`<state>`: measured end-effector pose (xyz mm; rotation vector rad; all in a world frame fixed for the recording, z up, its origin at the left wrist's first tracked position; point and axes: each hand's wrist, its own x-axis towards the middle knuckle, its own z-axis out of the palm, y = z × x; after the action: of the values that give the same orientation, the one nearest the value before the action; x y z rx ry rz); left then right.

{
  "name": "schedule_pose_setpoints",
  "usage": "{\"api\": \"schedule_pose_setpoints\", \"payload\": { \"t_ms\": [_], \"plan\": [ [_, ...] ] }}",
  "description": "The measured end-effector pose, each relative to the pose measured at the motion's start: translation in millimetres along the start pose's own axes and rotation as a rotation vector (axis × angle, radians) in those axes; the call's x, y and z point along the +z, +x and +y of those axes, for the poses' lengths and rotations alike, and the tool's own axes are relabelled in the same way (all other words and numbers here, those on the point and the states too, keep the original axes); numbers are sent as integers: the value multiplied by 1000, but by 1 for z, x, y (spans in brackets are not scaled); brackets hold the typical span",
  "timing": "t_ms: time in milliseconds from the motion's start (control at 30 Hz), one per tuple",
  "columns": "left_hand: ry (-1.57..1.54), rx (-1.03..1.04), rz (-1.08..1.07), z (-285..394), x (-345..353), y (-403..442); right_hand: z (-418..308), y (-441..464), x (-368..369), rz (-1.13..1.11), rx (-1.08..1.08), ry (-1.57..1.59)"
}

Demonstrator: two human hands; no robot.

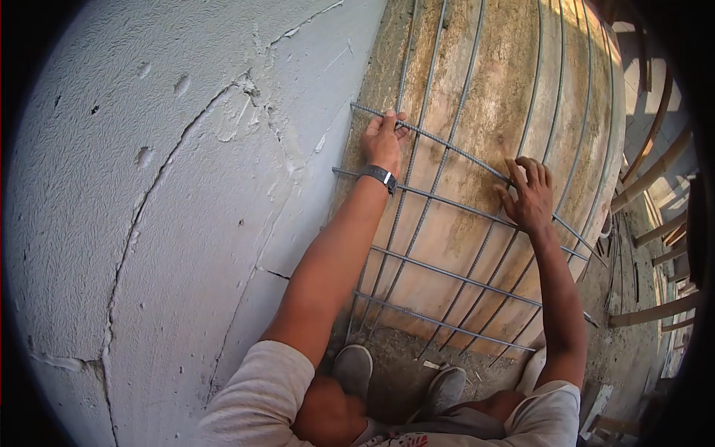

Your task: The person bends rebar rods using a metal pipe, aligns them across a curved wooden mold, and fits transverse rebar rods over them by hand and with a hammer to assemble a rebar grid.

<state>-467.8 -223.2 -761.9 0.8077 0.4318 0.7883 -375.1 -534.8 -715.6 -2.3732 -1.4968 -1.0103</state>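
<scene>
A grid of ribbed steel rebar lies over wooden boards [491, 97]. Its uppermost cross rebar [465, 154] slants from the pale wall down toward the right. My left hand [385, 138], with a dark watch [378, 177] on the wrist, pinches this rebar near its left end, thumb on top. Farther right, my right hand [531, 197] has its fingers curled over the same rebar, thumb on the near side. Below it run a second cross rebar [454, 203] and a third [454, 268]. Long lengthwise rebars [468, 74] pass under or against the cross rebars; which, I cannot tell.
A cracked, light grey block wall [171, 246] stands close on my left. My shoes [354, 369] rest on dirt ground [395, 350] below the boards. Wooden poles [655, 309] and loose thin rods [618, 268] are on the right.
</scene>
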Motion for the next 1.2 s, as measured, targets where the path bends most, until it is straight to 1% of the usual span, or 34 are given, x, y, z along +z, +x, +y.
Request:
{"api": "schedule_pose_setpoints", "payload": {
  "t_ms": [33, 133, 167, 233, 267, 400, 567, 800, 933, 1200],
  "plan": [
    [-3, 6, 8, 0, 1, 1, 13, -26, -6, -25, 43, -23],
    [52, 12, -12, 1, 0, 2, 26, -58, -17, 108, 99, -140],
    [36, -5, -14, 2, -1, 0, 30, -63, -15, 63, 99, -84],
    [8, -38, -35, 11, 0, 0, 36, -53, -14, -16, 111, 22],
    [18, -55, -41, 15, 1, -2, 33, -47, -16, 65, 170, 50],
    [62, -42, -18, 15, 4, -1, 43, -36, -2, 229, 234, 41],
    [79, -15, -54, 11, 0, 2, 47, -26, 4, 287, 274, 40],
    [132, 7, -84, 13, -2, 0, 56, -23, 11, 277, 240, 62],
    [97, 2, -109, 18, 4, 3, 59, -22, 14, 265, 226, 67],
    [65, 34, -92, 13, 4, 5, 56, -21, 13, 279, 230, 65]
  ]
}}
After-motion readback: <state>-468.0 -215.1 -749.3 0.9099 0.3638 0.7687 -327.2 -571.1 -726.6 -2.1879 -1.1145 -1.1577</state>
